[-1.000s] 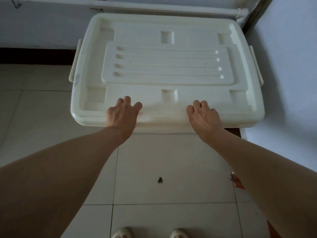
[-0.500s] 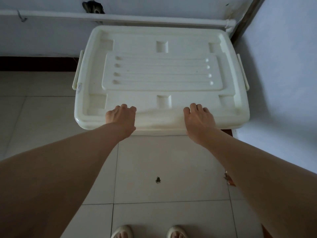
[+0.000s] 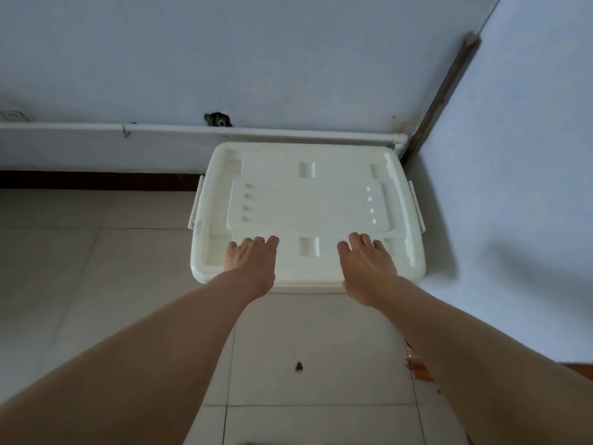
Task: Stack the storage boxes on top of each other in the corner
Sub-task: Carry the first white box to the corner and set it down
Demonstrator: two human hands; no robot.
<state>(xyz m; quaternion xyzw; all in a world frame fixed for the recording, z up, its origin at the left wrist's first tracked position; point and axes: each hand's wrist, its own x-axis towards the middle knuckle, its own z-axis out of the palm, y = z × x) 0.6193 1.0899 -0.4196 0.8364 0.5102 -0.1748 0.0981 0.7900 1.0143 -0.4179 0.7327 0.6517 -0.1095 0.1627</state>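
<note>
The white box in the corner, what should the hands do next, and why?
Probably lift both hands off. The white box sits in the corner, close to the pipe and the right wall. The left hand and right hand lie flat on its lid with straight fingers, with no grip on it.

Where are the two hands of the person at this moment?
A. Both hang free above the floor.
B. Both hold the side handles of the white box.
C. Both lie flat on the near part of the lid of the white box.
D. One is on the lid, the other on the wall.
C: the left hand and the right hand rest with straight fingers on the near part of the white box's lid, not on the side handles.
</note>
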